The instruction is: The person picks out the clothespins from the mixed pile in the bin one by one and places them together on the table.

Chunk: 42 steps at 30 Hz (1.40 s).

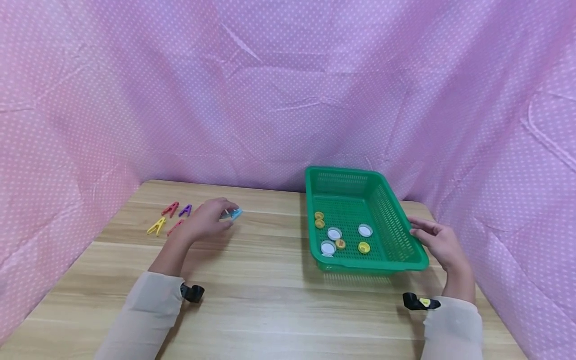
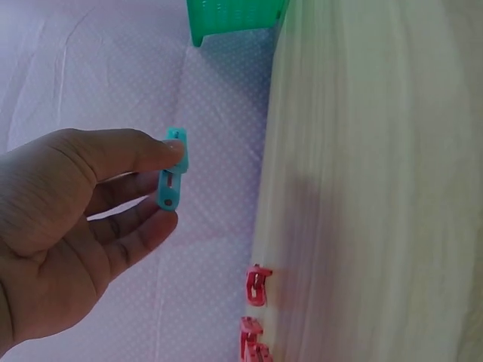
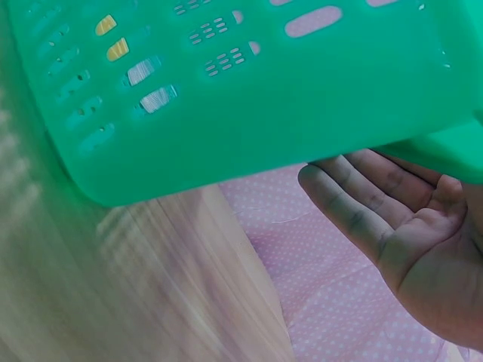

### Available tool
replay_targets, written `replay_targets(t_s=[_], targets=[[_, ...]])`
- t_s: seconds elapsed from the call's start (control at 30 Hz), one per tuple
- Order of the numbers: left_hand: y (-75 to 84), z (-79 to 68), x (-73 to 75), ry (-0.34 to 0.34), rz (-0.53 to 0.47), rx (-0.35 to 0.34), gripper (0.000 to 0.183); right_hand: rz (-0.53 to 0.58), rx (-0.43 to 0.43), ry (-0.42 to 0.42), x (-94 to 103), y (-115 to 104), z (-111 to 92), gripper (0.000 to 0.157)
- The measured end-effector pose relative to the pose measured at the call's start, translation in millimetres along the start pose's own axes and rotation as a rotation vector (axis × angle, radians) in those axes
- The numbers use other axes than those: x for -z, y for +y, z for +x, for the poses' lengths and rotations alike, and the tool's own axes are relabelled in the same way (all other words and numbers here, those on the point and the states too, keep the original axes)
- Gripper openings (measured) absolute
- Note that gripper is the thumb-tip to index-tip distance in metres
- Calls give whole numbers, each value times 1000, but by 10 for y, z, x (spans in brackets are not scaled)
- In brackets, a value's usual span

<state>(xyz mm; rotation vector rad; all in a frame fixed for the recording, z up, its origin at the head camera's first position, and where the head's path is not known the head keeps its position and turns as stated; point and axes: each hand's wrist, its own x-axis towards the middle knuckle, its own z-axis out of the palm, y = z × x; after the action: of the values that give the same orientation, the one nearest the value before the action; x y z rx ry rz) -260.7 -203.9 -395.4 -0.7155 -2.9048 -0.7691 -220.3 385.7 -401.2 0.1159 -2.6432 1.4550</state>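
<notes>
My left hand (image 1: 208,218) pinches a light blue clothespin (image 2: 173,181) between thumb and fingertips, above the left part of the table. Behind that hand lie a purple clothespin (image 1: 185,210), a red clothespin (image 1: 170,209), a yellow clothespin (image 1: 157,226) and a pinkish-red clothespin (image 1: 175,227), partly hidden by the wrist. On the right stands a green plastic basket (image 1: 366,266). My right hand (image 1: 443,245) is at its right side, fingers fairly straight; in the right wrist view the fingertips touch the basket under its rim.
Inside the basket lie several round caps, among them a white cap (image 1: 365,230), a yellow cap (image 1: 364,248) and an orange-brown cap (image 1: 340,244). The wooden table (image 1: 270,300) ends at a pink dotted cloth (image 1: 279,100) behind and at both sides.
</notes>
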Motion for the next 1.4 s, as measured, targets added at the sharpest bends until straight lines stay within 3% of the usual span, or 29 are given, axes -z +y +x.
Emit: replay_targets(t_s=[0.37, 0.63, 0.9, 1.4], targets=[[-179, -114, 153, -5, -23, 93, 39, -2, -4, -11, 21, -2, 17, 50], [-230, -180, 167, -92, -40, 198, 36, -17, -7, -3, 34, 31, 8, 49], [-262, -209, 147, -133, 62, 218, 37, -19, -25, -4, 28, 29, 18, 49], [-238, -196, 106, -226, 47, 249, 41, -19, -25, -8, 18, 37, 25, 50]])
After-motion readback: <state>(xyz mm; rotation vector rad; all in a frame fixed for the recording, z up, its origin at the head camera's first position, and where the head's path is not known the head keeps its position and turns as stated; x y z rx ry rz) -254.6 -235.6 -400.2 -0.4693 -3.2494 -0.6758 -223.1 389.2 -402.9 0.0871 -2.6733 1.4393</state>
